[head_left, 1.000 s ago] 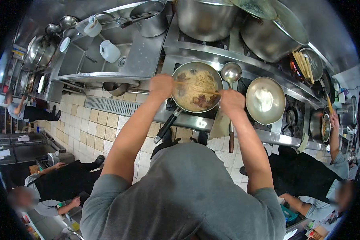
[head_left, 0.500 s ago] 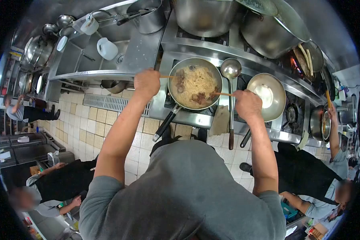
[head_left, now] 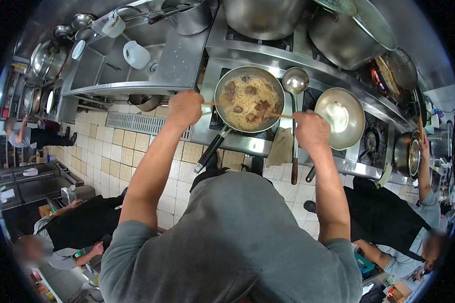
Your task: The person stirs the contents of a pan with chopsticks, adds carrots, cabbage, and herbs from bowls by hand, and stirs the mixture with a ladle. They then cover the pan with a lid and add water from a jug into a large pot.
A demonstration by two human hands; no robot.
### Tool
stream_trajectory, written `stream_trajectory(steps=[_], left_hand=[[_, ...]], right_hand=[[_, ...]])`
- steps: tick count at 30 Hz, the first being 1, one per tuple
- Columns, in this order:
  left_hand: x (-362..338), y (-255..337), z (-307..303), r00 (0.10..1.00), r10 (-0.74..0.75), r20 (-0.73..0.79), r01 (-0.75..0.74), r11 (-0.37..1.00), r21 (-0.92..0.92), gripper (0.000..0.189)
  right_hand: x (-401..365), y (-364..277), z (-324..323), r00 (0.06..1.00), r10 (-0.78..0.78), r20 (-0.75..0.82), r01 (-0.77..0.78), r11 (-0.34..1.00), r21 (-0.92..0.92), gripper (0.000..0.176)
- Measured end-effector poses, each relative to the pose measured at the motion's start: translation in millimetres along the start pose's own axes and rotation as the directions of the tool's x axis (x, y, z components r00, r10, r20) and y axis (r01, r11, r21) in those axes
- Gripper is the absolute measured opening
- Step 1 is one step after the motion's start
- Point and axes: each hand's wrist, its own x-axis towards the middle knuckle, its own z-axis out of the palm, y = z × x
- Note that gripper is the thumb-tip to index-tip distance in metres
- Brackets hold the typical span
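Noodles with dark brown pieces [head_left: 247,103] lie in a frying pan [head_left: 219,122] on the stove. My left hand [head_left: 185,108] is closed around a wooden stick [head_left: 213,103] whose tip reaches into the pan from the left. From the right, a second wooden stick [head_left: 280,115] reaches the noodles, gripped in my right hand [head_left: 312,130]. The pan's black handle [head_left: 210,153] points toward my body, with neither hand on it. A ladle [head_left: 295,81] rests just right of the pan, its long handle passing beside my right hand.
An empty pan [head_left: 339,118] sits right of my right hand. Large pots [head_left: 262,19] stand behind, and a sink [head_left: 93,65] is at the left. A cloth [head_left: 280,146] hangs at the stove edge. Co-workers stand at the right [head_left: 394,217] and left [head_left: 81,222].
The noodles and dark pieces have shifted in the pan, with more dark pieces showing on top. Both hands still hold their sticks. The stove appears slightly higher and farther right in view.
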Motion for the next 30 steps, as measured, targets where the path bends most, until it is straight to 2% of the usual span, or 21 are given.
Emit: stream_trajectory(steps=[1,3,6,7,9,12,20,22,24,25,27,28,30], left_hand=[[-0.9,1.9,1.2,1.000,0.001,0.000,-0.001,1.000,0.000,0.025],[-1.6,10.2,6.8,0.977,0.124,0.173,-0.133,0.990,0.044,0.027],[16.4,31.6,29.8,0.968,0.195,0.157,-0.206,0.977,0.061,0.024],[24.5,31.3,36.5,0.969,0.193,0.154,-0.204,0.977,0.060,0.024],[37.3,30.8,42.9,0.990,0.140,0.006,-0.140,0.990,0.034,0.026],[44.0,27.6,40.0,0.994,0.105,-0.005,-0.105,0.994,-0.022,0.032],[47.2,30.2,30.9,0.996,0.086,0.039,-0.085,0.996,-0.040,0.038],[40.5,28.6,18.5,0.996,0.085,0.037,-0.083,0.995,-0.052,0.038],[24.4,21.5,-4.3,0.989,-0.045,0.142,0.052,0.997,-0.052,0.037],[20.2,11.7,-4.5,0.990,-0.044,0.137,0.051,0.997,-0.051,0.037],[11.9,-7.9,-2.8,0.999,-0.034,-0.013,0.032,0.993,-0.118,0.033],[12.5,-6.4,-0.7,0.999,-0.037,-0.010,0.035,0.992,-0.117,0.033],[15.3,2.4,3.3,0.995,0.064,-0.071,-0.068,0.996,-0.056,0.031]], right_hand=[[-1.9,-5.2,-2.5,0.996,-0.060,0.060,0.060,0.998,0.006,0.019],[-1.2,-19.1,6.9,0.985,-0.122,0.120,0.121,0.993,0.015,0.019],[15.4,-37.2,48.8,0.964,-0.173,0.203,0.177,0.984,-0.005,0.022],[22.4,-39.1,54.0,0.974,-0.100,0.204,0.106,0.994,-0.018,0.022],[31.8,-35.7,57.4,0.988,0.009,0.156,-0.005,1.000,-0.023,0.022],[39.9,-27.1,52.9,0.997,0.019,0.076,-0.018,1.000,-0.018,0.021],[42.9,-25.7,49.5,0.996,0.007,0.089,-0.002,0.998,-0.057,0.021],[37.2,-24.1,43.8,0.999,-0.004,0.053,0.006,0.999,-0.036,0.022],[28.6,-20.1,30.5,0.999,0.014,0.032,-0.013,0.999,-0.034,0.022],[25.7,-19.1,23.0,0.999,0.031,0.014,-0.031,0.999,-0.030,0.022],[19.9,-23.8,7.3,0.999,0.032,-0.004,-0.032,0.999,0.005,0.022],[18.0,-28.8,4.4,0.999,0.029,-0.017,-0.029,0.999,0.040,0.022],[26.9,-48.4,19.2,0.999,-0.020,0.031,0.020,1.000,0.009,0.023]])
